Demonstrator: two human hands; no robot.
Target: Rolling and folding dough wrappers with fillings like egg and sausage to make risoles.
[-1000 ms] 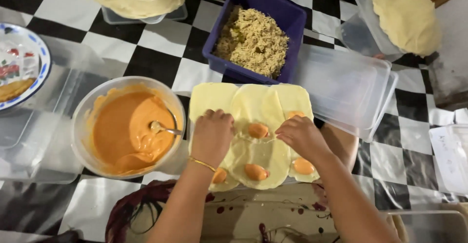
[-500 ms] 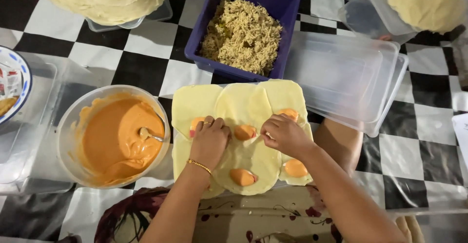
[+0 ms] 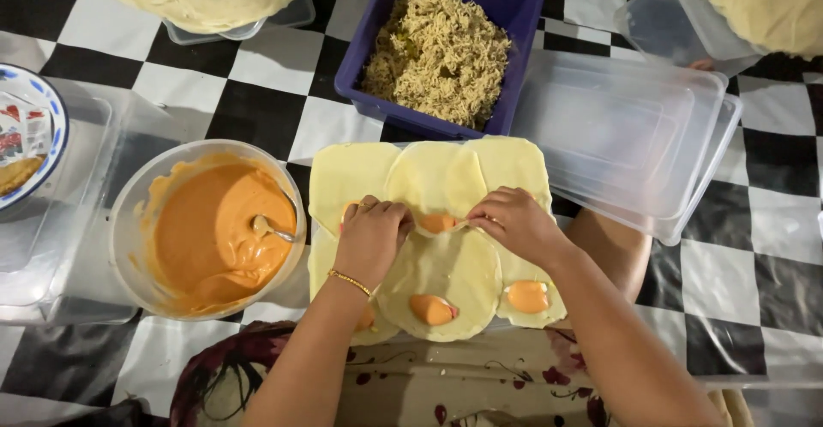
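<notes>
Both hands pinch one round dough wrapper (image 3: 437, 191) lying between them: the left hand (image 3: 373, 238) curls over its edge, the right hand (image 3: 514, 221) grips the rim. A sauce bowl (image 3: 210, 230) sits just left of them.

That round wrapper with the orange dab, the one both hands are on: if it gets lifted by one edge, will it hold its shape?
Probably not. The round wrapper looks thin and lies flat, overlapping its neighbours, so expect it to droop and perhaps cling. The left hand and right hand work its near edge together. The orange dab looks wet and could smear.
</notes>
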